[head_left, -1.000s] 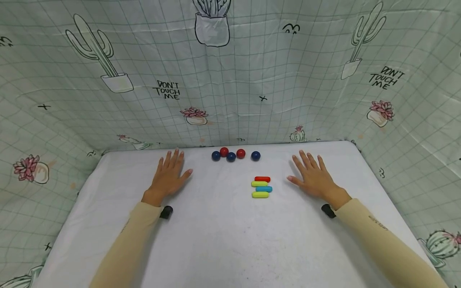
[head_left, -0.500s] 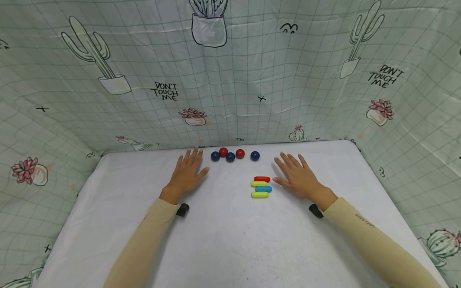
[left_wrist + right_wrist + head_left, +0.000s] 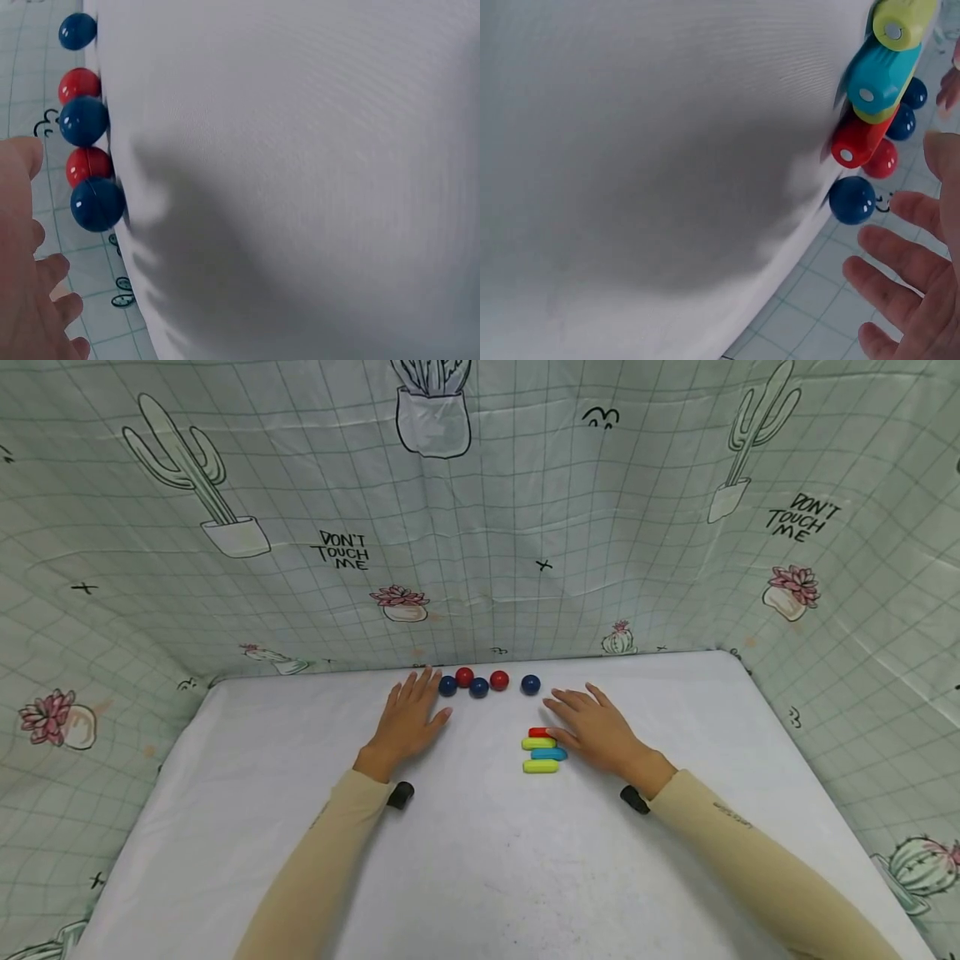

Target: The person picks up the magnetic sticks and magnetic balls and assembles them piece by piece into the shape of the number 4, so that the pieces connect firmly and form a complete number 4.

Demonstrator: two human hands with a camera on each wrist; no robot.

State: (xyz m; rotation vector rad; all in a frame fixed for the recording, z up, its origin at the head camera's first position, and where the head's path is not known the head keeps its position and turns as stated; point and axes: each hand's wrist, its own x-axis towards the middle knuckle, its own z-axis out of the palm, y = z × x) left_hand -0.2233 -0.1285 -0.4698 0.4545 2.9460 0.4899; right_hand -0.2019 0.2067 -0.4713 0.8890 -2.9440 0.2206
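Observation:
My left hand [image 3: 405, 727] hovers over the white table with fingers spread. Its fingertips are right at the leftmost dark blue ball [image 3: 447, 686]. Glossy balls, among them a red ball [image 3: 499, 681] and a blue ball [image 3: 530, 685], lie in a row along the far edge. My right hand [image 3: 600, 735] is held with its fingers loosely extended, holding nothing. In the head view its thumb overlaps the end of a red rounded stick [image 3: 538, 732]. Below that lie a yellow-green stick [image 3: 541, 767] and a blue stick [image 3: 548, 754] in a stacked column. Their white-dotted ends show in the right wrist view.
A white cloth [image 3: 480, 860] covers the table. Behind it and at both sides hangs a grid-patterned curtain [image 3: 495, 510] printed with cacti and lettering. Black wrist cameras sit at the left sleeve [image 3: 330, 852] and the right sleeve [image 3: 750, 852].
Both hands have moved inward: the left hand rightward to the end of the ball row, the right hand leftward until it overlaps the red stick. Balls and sticks stay in place.

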